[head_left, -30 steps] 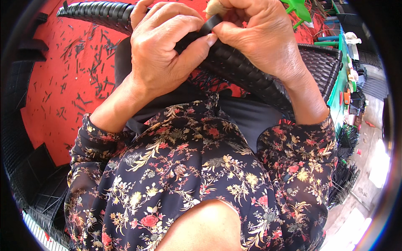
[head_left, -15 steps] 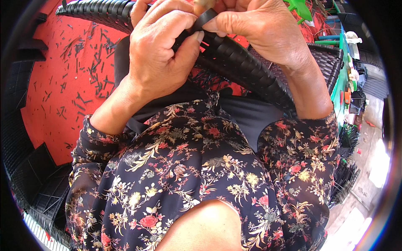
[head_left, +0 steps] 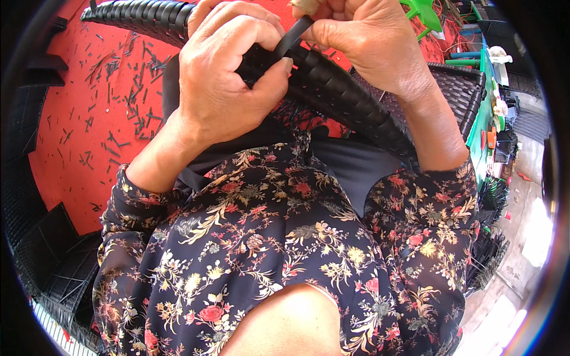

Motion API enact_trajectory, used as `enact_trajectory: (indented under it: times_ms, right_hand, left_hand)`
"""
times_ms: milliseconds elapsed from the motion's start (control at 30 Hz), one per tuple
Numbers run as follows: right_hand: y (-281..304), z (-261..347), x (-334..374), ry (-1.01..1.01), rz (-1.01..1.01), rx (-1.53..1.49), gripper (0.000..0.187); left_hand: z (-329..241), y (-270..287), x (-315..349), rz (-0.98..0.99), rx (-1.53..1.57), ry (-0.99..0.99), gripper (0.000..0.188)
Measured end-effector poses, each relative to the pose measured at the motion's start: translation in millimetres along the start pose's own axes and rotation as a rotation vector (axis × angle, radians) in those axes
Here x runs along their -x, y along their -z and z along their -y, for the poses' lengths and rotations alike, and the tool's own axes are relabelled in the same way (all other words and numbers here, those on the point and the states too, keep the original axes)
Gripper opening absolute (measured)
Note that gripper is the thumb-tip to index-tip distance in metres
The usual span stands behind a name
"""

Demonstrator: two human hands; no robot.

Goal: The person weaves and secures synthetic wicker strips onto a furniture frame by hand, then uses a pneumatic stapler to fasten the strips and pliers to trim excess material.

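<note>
- Red floor (head_left: 56,169) spreads leftward, strewn with dark scraps (head_left: 141,123).
- Left hand (head_left: 222,77) arches, thumb and forefinger bracketing the black strip (head_left: 292,38) low down; whether clamped, can't tell.
- Right hand (head_left: 371,47) pinches it higher up.
- Beneath both, the wrapped black bar (head_left: 353,101) slants down rightward.
- Woven panel (head_left: 454,89) backs the right wrist.
</note>
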State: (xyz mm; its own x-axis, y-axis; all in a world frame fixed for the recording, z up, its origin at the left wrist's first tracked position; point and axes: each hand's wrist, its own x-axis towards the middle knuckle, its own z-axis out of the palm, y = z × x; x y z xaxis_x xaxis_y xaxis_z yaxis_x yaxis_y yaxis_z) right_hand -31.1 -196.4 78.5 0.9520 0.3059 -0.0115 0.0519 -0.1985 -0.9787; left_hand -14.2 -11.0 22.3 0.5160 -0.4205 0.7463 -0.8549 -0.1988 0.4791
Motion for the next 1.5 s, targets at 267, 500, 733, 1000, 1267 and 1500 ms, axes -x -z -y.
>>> enact_trajectory:
  times_ms: [267, 500, 733, 1000, 1267, 1500]
  right_hand:
    - [2, -2, 5, 0.102, -0.149, 0.312, 0.014]
    - [4, 2, 7, 0.016, -0.125, 0.215, 0.012]
    - [6, -5, 6, -0.09, -0.023, 0.062, 0.012]
    - [-5, 29, 9, -0.057, 0.063, 0.465, 0.013]
    - [-10, 21, 9, 0.095, 0.002, 0.51, 0.016]
    - [-10, 22, 10, -0.093, 0.009, 0.408, 0.019]
  left_hand:
    - [-1, -1, -3, 0.048, -0.068, -0.011, 0.022]
    - [-7, -2, -8, 0.023, -0.023, -0.044, 0.017]
    - [-6, 1, -7, 0.06, -0.042, -0.058, 0.019]
    - [-5, 2, 1, 0.038, 0.024, -0.064, 0.034]
    - [-1, 4, 1, 0.052, 0.04, -0.063, 0.039]
    - [-4, 6, 0, 0.056, 0.029, -0.093, 0.039]
